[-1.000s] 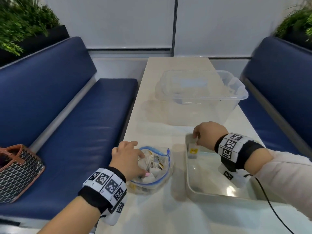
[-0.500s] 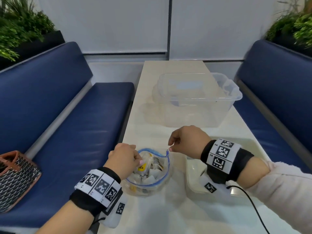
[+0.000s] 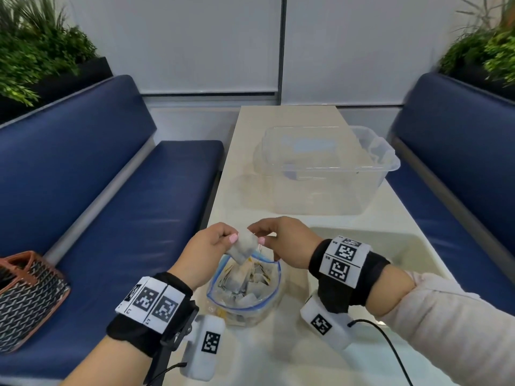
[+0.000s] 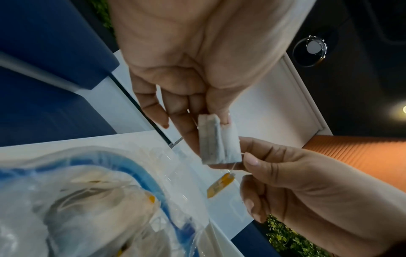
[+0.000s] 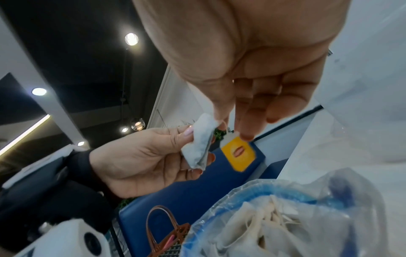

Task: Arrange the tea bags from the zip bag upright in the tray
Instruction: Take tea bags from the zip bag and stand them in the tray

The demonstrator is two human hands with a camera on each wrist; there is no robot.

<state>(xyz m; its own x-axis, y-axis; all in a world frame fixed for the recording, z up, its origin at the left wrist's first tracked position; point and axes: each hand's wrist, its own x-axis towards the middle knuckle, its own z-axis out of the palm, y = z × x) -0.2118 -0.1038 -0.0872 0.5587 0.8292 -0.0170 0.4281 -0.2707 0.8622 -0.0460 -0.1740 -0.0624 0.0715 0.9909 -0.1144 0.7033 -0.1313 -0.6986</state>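
right now the left hand (image 3: 207, 247) is pinching a soft, pillowy paper tea bag (image 3: 242, 248) just above the open zip bag (image 3: 245, 285), while the right hand (image 3: 281, 240) is closing its fingers (image 5: 243, 128) on the thin string by the glossy yellow tag (image 5: 238, 153). probably the string is risking a snag or the flimsy paper a tear if the hands are pulling apart, and the limp bag is likely slumping rather than standing in the smooth metal tray (image 3: 412, 246) on the tabletop (image 3: 278, 126).

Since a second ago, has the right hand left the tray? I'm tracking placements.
Yes. The right hand has moved left off the tray and now pinches the tea bag above the zip bag.
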